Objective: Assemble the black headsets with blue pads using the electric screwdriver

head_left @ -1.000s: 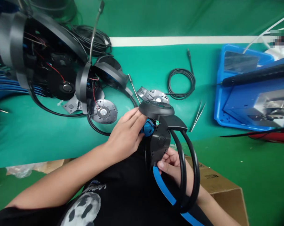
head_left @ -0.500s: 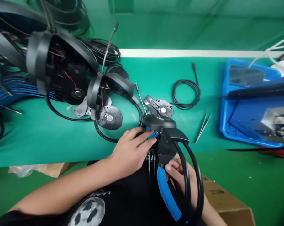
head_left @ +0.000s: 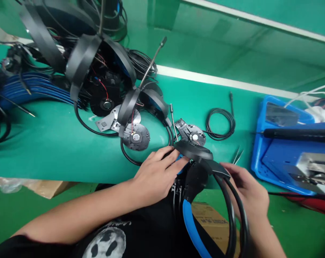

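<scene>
Blue headset part [head_left: 182,166] mostly behind left hand [head_left: 157,175]

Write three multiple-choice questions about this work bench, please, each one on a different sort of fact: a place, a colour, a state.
1. Where does the coiled black cable lie?
A) On the cardboard box
B) On the green mat
C) In the person's lap

2. What colour is the plastic tray?
A) Red
B) White
C) Blue

3. What is the person's right hand doing?
A) Holding the black cable loops of the headset
B) Lying flat on the mat
C) Pinching tweezers

1: B, the coil rests on the mat, left of the tray.
2: C, its walls and rim show blue.
3: A, the hand closes around the loops.
</scene>
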The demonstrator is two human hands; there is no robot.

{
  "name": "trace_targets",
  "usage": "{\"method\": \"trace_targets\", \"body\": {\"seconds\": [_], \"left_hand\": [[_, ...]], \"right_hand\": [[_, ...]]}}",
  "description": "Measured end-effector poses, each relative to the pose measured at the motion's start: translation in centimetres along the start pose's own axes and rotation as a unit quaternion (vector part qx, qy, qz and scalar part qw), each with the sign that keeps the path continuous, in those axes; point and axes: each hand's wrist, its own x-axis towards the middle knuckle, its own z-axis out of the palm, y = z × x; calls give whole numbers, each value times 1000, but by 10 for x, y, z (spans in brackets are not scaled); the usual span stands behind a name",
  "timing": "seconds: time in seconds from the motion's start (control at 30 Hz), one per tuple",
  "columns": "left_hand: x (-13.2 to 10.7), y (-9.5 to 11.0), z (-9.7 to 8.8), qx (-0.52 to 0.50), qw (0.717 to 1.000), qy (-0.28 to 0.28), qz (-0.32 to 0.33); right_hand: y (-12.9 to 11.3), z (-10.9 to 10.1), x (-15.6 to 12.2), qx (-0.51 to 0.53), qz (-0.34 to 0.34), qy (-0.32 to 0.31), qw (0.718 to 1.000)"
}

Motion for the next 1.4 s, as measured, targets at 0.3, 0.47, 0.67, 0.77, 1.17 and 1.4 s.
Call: {"method": "trace_targets", "body": {"seconds": [0.3,0.47,0.67,0.77,1.17,1.4], "left_hand": [[3,-3,-4,-16,998,-53,19],[6,-4,-1,-25,995,-85,44],[8,-4,-3,-35,994,-91,53],[8,-4,-4,-35,993,-101,47],[10,-3,-4,-42,991,-114,50],[10,-6,-6,-57,989,-126,41]], "right_hand": [[-44,34,120,-160,-255,-47,953],[-46,36,135,-204,-282,-107,931],[-36,13,143,-212,-305,-154,916],[-27,6,147,-249,-320,-141,903],[-85,42,199,-251,-329,-59,908],[-140,78,221,-233,-362,-108,896]]}}
